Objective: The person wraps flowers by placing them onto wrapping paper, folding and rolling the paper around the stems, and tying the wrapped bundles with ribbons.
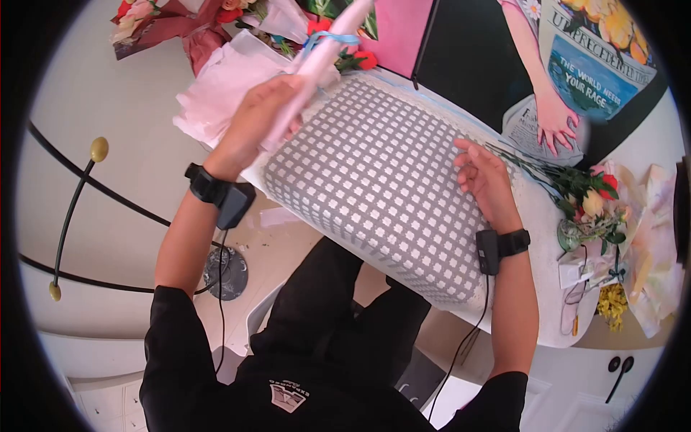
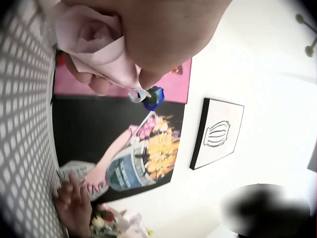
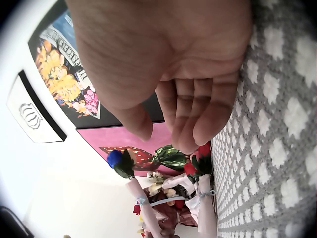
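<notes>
Over the left side of the grey-and-white cloth (image 1: 389,165), the left hand (image 1: 260,111) grips a tilted pink paper roll (image 1: 317,70), fingers wrapped round it; a blue ribbon (image 1: 338,37) circles the roll and a blue flower (image 3: 115,158) tops it. Near the cloth's right edge, the right hand (image 1: 486,178) holds nothing, its fingers loosely bent. Pink sheets (image 1: 205,108) lie beside the left hand.

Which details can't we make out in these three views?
Pink paper roll, head view: top end cut off by the upper edge.
Left hand, head view: fingers partly hidden behind the roll.
Patterned cover, head view: hides whatever lies beneath it.
Dark shape, left wrist view: too blurred to identify.
Shirt print, head view: lettering too small to read fully.
</notes>
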{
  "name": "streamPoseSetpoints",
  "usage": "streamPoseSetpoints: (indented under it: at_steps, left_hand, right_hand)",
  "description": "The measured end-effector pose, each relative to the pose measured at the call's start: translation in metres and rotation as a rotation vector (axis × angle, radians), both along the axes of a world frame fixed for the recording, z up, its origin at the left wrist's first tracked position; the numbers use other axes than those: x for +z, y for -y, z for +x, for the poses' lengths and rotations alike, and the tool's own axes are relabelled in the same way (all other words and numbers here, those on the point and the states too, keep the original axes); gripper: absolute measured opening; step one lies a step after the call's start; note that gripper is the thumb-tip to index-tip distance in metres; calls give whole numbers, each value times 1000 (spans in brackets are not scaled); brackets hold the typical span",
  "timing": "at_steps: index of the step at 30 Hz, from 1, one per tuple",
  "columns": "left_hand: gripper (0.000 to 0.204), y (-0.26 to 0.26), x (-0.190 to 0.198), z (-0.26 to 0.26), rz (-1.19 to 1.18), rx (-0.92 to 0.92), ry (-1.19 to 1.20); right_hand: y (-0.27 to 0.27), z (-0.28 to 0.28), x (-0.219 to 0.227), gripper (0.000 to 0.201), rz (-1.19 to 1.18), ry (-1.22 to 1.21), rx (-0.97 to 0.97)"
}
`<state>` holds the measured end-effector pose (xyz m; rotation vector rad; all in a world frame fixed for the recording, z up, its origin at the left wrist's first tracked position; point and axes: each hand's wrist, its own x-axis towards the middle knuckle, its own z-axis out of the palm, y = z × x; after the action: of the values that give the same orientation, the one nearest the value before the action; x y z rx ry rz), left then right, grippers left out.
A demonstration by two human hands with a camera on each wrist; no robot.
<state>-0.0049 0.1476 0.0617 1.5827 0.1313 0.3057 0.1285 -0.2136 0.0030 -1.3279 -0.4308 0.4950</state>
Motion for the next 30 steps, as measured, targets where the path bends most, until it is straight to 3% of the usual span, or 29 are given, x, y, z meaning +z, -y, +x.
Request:
streamPoseSetpoints:
  at_steps: [3,5,6,8,11,12,16,19,22,30]
  left_hand:
    - [29,56,-15,12,-84,-190,15]
    - [29,92,-20,23,-89,-296,35]
    - [29,109,-23,27,-11,-365,41]
    - [33,132,-28,36,58,-480,33]
    - [32,146,-38,55,112,-633,23]
    - [32,146,-36,64,239,-713,35]
    - [27,156,-26,111,313,-654,153]
    - [24,162,-22,138,331,-771,200]
    - [21,166,-24,154,337,-735,240]
    - [18,145,-47,169,122,-607,37]
  right_hand:
    - [2,0,3,43,-8,-1,-34]
    - [1,-2,6,44,137,12,-62]
    - [1,0,6,44,117,20,-92]
    - [3,4,3,43,335,40,-185]
    - [12,10,7,40,329,86,-253]
    - [14,12,7,40,313,93,-285]
    - [12,15,6,38,279,57,-302]
    - [11,15,2,37,283,63,-289]
    - [11,19,5,35,289,52,-356]
    - [18,25,-7,26,194,80,-484]
